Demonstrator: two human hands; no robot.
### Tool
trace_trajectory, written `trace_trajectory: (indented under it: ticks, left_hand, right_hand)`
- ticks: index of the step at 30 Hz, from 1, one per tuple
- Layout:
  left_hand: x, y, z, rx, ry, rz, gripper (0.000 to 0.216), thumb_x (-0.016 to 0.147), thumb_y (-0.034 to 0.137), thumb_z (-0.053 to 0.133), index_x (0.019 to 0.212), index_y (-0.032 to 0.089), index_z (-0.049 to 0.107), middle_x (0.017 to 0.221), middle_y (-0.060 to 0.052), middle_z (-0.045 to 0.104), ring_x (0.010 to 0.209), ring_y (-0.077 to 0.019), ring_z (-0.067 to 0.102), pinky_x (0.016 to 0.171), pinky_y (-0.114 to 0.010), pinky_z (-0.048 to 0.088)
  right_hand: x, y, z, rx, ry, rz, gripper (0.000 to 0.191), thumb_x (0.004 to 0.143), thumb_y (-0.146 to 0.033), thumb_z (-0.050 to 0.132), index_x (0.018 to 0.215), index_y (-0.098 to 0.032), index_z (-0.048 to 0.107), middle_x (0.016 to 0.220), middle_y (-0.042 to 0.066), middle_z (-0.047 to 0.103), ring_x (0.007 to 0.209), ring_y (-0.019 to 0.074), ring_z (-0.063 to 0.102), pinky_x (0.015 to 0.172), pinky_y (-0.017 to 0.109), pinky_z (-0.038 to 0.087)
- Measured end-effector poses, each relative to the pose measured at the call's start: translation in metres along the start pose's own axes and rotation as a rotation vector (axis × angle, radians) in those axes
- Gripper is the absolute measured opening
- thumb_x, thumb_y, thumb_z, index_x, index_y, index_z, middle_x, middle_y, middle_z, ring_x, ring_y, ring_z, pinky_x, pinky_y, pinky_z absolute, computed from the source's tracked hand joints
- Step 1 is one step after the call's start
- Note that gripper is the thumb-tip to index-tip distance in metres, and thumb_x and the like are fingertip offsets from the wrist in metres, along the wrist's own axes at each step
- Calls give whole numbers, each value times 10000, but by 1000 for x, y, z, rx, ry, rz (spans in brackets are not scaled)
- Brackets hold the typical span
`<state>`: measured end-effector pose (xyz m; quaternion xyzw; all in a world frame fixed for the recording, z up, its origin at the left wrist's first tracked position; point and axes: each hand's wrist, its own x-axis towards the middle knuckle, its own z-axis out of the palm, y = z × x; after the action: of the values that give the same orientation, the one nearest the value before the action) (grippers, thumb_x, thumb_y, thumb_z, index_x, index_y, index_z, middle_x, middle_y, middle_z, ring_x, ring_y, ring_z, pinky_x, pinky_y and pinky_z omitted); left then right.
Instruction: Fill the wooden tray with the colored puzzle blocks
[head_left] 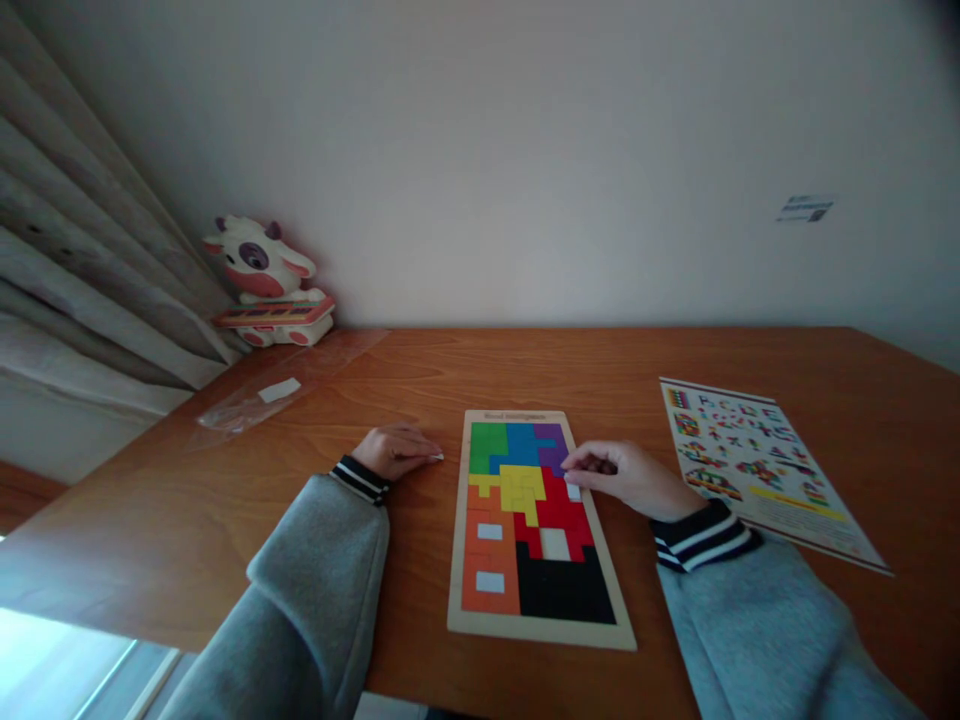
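A wooden puzzle board [541,636] lies flat on the table, filled with coloured block pieces: green, blue, purple, yellow, orange, red and black. Several white patches show among the orange and red pieces; whether these are pieces or bare board, I cannot tell. My left hand [391,452] rests on the table left of the board, fingers closed, with a small white piece at the fingertips. Over the board's right edge, my right hand [626,475] is closed in a pinch beside the purple piece [553,453] and a white patch. Anything between its fingertips is hidden.
A printed pattern sheet [750,450] lies on the table [420,360] to the right. At the back left stands a cow-shaped toy keyboard [270,285], with a clear plastic bag [244,408] in front of it. A curtain [82,240] hangs at the left.
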<state>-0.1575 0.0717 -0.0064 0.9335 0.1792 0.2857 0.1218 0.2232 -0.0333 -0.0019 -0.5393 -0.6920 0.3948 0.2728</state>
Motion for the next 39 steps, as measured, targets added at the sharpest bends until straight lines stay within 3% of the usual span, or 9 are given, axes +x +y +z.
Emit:
trace_trajectory:
  ticks: [4, 11, 17, 22, 26, 29, 33, 39]
  left_hand:
    - [3, 4, 6, 34, 10, 16, 174, 921, 289, 599, 982, 241, 755, 915, -29, 769, 837, -149, 717, 821, -270, 577]
    - [11, 19, 12, 152, 53, -6, 201, 945, 282, 553, 982, 210, 736, 902, -46, 761, 816, -153, 714, 782, -269, 574]
    - [25, 42, 20, 195, 198, 48, 164, 927, 232, 579, 993, 188, 722, 880, -58, 760, 751, -149, 701, 720, -273, 560]
    - [39, 75, 38, -11, 329, -79, 123, 877, 230, 661, 966, 178, 729, 839, -48, 755, 679, -120, 682, 637, -211, 556]
    - [49, 97, 57, -315, 347, -349, 168, 865, 295, 677, 970, 182, 742, 834, -48, 756, 660, -117, 687, 600, -188, 559]
    - [54, 105, 67, -564, 351, -472, 249, 845, 362, 691, 960, 148, 743, 783, -60, 752, 599, -118, 676, 547, -184, 557]
    - [56, 110, 69, -708, 307, -485, 293, 833, 389, 699, 953, 125, 745, 832, -83, 760, 658, -146, 701, 612, -221, 588]
    - [56, 104, 63, -535, 256, -419, 234, 861, 363, 669, 941, 157, 747, 890, -74, 753, 799, -163, 697, 744, -251, 565]
  right_hand:
    - [0, 1, 2, -21, 17, 2, 263, 817, -462, 647, 865, -212, 713, 724, 6, 672, 652, 150, 587, 584, 265, 440]
    - [2, 5, 6, -38, 87, -45, 355, 752, -450, 717, 1020, -221, 680, 781, -3, 596, 623, 132, 516, 563, 263, 442]
    - [2, 2, 4, -22, 111, -35, 384, 770, -513, 681, 1015, -218, 682, 799, 8, 607, 653, 147, 540, 609, 286, 476]
    - [2, -18, 5, 89, 253, -65, 376, 876, -540, 546, 993, -206, 670, 967, 71, 693, 918, 218, 625, 823, 363, 488]
    - [1, -38, 26, 242, 190, -83, 355, 847, -525, 605, 1009, -212, 642, 925, 48, 683, 844, 180, 635, 746, 312, 512]
    - [0, -47, 46, 239, 105, -118, 339, 822, -502, 653, 1004, -217, 633, 867, 23, 681, 762, 157, 630, 679, 285, 506]
    - [-2, -52, 59, 202, 101, -152, 274, 854, -483, 625, 879, -211, 624, 781, 3, 663, 707, 147, 616, 648, 272, 491]
    - [0, -46, 52, 330, 198, -176, 292, 845, -478, 634, 766, -209, 549, 914, 45, 688, 841, 166, 643, 762, 305, 515]
